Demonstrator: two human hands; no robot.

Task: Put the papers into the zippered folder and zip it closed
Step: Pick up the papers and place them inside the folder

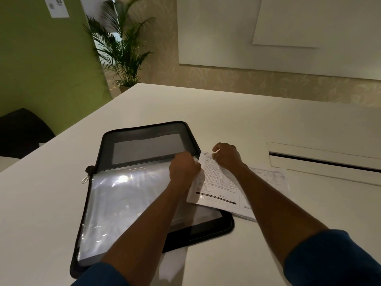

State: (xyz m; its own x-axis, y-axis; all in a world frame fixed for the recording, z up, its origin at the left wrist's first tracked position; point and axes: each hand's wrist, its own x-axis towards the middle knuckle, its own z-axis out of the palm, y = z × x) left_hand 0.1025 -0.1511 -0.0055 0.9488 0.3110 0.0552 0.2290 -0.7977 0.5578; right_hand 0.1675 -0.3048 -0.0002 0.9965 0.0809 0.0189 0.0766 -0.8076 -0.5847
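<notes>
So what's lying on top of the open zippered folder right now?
Glossy clear plastic sleeves cover the zippered folder. The left hand rests at their right edge, and the papers overlap the folder's right side. Whatever lies under the sleeves is hidden.

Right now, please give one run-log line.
folder: open | papers: outside, beside it | left hand: at sleeve edge | right hand: holding papers

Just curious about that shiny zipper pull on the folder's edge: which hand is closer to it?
Left. The left hand sits over the folder's clear sleeves, right of the zipper pull; the right hand is farther right, on the papers.
</notes>
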